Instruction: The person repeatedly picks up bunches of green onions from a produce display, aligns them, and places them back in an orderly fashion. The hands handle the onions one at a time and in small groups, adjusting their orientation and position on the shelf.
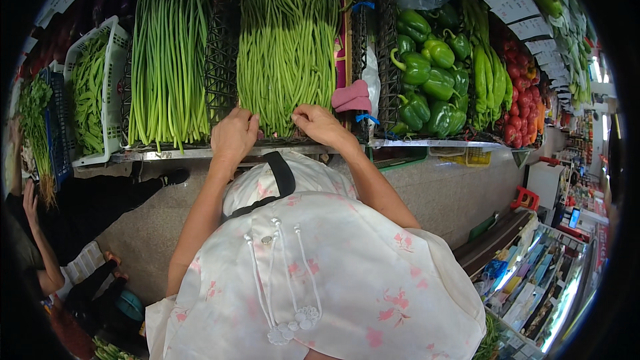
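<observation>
Long green beans (287,65) lie in a thick bed directly before me, their ends pointing towards my body. At the near left corner of this bed is my left hand (236,132), fingers curled and thumb up against the bean ends. My right hand (320,124) rests over the near right ends, its thumb and forefinger bent close together. The fingertips partly hide what they touch, so a grip on any bean does not show in either hand. A folded pink cloth (352,97) sits just right of my right hand.
Long green stalks (170,70) and a white basket (114,90) of green pods are to the left. Green bell peppers (430,75), long green peppers (487,80) and tomatoes (522,105) fill the right. A metal shelf edge (165,154) runs in front. Other people stand at left.
</observation>
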The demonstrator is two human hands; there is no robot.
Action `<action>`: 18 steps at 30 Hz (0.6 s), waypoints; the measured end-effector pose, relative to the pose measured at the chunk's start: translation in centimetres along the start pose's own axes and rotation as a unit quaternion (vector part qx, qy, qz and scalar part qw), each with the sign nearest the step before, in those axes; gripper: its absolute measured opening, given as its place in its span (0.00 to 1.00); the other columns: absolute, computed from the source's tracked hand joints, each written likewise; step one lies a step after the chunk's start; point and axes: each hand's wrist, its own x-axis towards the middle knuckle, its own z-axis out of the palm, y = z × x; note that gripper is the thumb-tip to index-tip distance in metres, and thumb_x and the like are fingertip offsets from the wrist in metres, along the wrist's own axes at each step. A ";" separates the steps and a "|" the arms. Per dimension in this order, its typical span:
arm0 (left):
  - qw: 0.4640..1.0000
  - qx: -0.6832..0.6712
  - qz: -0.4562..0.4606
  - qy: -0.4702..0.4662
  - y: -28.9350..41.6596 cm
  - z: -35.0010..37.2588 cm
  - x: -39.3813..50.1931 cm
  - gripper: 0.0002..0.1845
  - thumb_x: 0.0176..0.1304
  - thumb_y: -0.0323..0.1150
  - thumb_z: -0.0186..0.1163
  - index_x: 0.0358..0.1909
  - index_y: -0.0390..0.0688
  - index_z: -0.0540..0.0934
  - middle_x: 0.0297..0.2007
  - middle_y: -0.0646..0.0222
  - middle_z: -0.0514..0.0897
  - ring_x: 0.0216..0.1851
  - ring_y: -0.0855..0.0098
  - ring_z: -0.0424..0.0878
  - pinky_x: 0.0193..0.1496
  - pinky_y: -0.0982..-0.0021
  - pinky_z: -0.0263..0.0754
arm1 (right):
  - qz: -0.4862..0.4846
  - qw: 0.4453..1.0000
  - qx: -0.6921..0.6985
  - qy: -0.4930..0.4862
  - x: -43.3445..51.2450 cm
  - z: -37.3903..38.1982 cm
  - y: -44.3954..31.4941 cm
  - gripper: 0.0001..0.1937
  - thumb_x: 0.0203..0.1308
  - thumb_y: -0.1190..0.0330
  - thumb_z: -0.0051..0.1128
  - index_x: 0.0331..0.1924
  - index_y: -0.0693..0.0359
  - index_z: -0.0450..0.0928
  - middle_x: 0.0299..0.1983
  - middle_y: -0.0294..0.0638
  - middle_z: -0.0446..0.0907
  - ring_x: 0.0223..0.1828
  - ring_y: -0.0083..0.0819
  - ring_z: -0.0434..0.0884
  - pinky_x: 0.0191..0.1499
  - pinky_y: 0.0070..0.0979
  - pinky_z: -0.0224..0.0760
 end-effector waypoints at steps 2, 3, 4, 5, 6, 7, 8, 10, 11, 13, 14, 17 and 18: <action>1.000 0.001 -0.003 -0.001 0.0 0.0 0.0 0.16 0.69 0.44 0.57 0.37 0.39 0.83 0.38 0.56 0.85 0.37 0.46 0.83 0.40 0.50 0.76 | -0.005 1.000 0.005 0.010 -0.1 0.1 0.0 0.15 0.68 0.61 0.54 0.43 0.67 0.81 0.32 0.53 0.84 0.35 0.47 0.84 0.41 0.40 0.75; 1.000 0.002 -0.004 -0.001 0.1 0.0 0.0 0.16 0.69 0.44 0.57 0.37 0.39 0.83 0.39 0.56 0.85 0.37 0.46 0.83 0.40 0.50 0.76 | -0.007 1.000 0.013 0.020 -0.1 0.1 0.0 0.15 0.68 0.62 0.54 0.44 0.68 0.81 0.32 0.53 0.84 0.34 0.45 0.84 0.40 0.39 0.75; 1.000 0.004 -0.004 0.002 0.1 0.0 0.0 0.16 0.69 0.43 0.57 0.37 0.39 0.83 0.39 0.56 0.85 0.37 0.46 0.83 0.40 0.50 0.76 | -0.009 0.999 0.021 0.030 -0.2 0.1 -0.1 0.15 0.68 0.62 0.54 0.44 0.68 0.81 0.31 0.52 0.83 0.33 0.44 0.84 0.39 0.38 0.75; 1.000 0.004 -0.005 -0.003 0.1 0.0 0.0 0.16 0.69 0.43 0.57 0.37 0.39 0.83 0.39 0.56 0.85 0.37 0.46 0.83 0.40 0.50 0.76 | -0.019 0.998 0.038 0.050 -0.4 0.0 -0.2 0.14 0.69 0.63 0.55 0.45 0.68 0.81 0.32 0.49 0.84 0.33 0.39 0.83 0.39 0.36 0.75; 1.000 0.005 -0.005 -0.006 0.2 -0.1 0.0 0.16 0.69 0.43 0.57 0.37 0.39 0.83 0.39 0.56 0.85 0.37 0.46 0.83 0.40 0.50 0.76 | -0.029 0.996 0.055 0.070 -0.6 -0.3 -0.3 0.13 0.69 0.64 0.56 0.46 0.68 0.80 0.32 0.47 0.84 0.33 0.33 0.83 0.38 0.33 0.75; 1.000 0.007 -0.004 -0.003 0.2 -0.1 0.0 0.16 0.69 0.43 0.57 0.37 0.39 0.83 0.39 0.56 0.85 0.38 0.46 0.83 0.40 0.50 0.76 | -0.012 0.994 0.065 0.085 -0.8 -0.6 -0.6 0.13 0.70 0.65 0.57 0.48 0.68 0.80 0.33 0.44 0.85 0.34 0.27 0.82 0.38 0.30 0.74; 1.000 0.002 -0.004 -0.001 0.2 -0.1 0.0 0.16 0.69 0.43 0.58 0.37 0.40 0.83 0.39 0.56 0.85 0.38 0.45 0.82 0.40 0.50 0.76 | -0.052 0.986 0.119 0.108 -1.3 -1.2 -0.8 0.10 0.71 0.69 0.57 0.49 0.67 0.80 0.35 0.39 0.85 0.35 0.23 0.83 0.38 0.24 0.76; 1.000 0.005 -0.003 -0.003 0.3 -0.1 0.1 0.17 0.69 0.44 0.56 0.36 0.39 0.82 0.40 0.56 0.84 0.38 0.46 0.83 0.41 0.49 0.76 | -0.081 0.972 0.161 0.149 -1.9 -3.0 -1.3 0.10 0.72 0.70 0.55 0.50 0.66 0.80 0.37 0.38 0.86 0.36 0.23 0.84 0.39 0.22 0.78; 1.000 0.006 -0.001 0.000 0.3 -0.1 0.1 0.17 0.69 0.45 0.55 0.35 0.39 0.82 0.40 0.56 0.84 0.38 0.46 0.83 0.42 0.49 0.76 | -0.096 0.964 0.181 0.170 -2.2 -4.2 -1.6 0.10 0.73 0.70 0.54 0.51 0.66 0.80 0.38 0.38 0.86 0.36 0.23 0.84 0.40 0.21 0.79; 1.000 0.006 -0.005 -0.013 0.4 -0.1 0.1 0.17 0.70 0.45 0.55 0.36 0.39 0.82 0.40 0.56 0.84 0.38 0.46 0.83 0.42 0.49 0.76 | -0.103 0.949 0.210 0.212 -3.5 -7.0 -2.2 0.11 0.74 0.70 0.53 0.52 0.67 0.79 0.41 0.39 0.86 0.36 0.22 0.85 0.41 0.20 0.80; 1.000 0.005 -0.003 -0.015 0.3 -0.2 0.1 0.17 0.69 0.44 0.55 0.36 0.40 0.82 0.40 0.55 0.84 0.38 0.46 0.83 0.42 0.49 0.76 | -0.073 0.934 0.273 0.220 -4.2 -8.2 -2.4 0.11 0.74 0.69 0.53 0.52 0.68 0.79 0.41 0.40 0.86 0.37 0.21 0.85 0.41 0.21 0.81; 1.000 -0.011 0.006 -0.006 0.3 -0.2 0.1 0.16 0.69 0.43 0.56 0.36 0.39 0.83 0.39 0.55 0.84 0.38 0.46 0.83 0.42 0.49 0.76 | -0.089 0.913 0.254 0.308 -5.3 -10.9 -2.9 0.10 0.74 0.71 0.53 0.52 0.67 0.80 0.39 0.38 0.86 0.37 0.19 0.83 0.44 0.21 0.80; 1.000 -0.017 0.009 0.001 0.3 -0.3 0.1 0.16 0.69 0.43 0.56 0.36 0.39 0.83 0.39 0.54 0.84 0.38 0.46 0.83 0.41 0.49 0.76 | -0.083 0.918 0.236 0.308 -5.6 -11.3 -2.9 0.10 0.74 0.71 0.53 0.51 0.67 0.80 0.39 0.38 0.86 0.36 0.20 0.83 0.44 0.21 0.80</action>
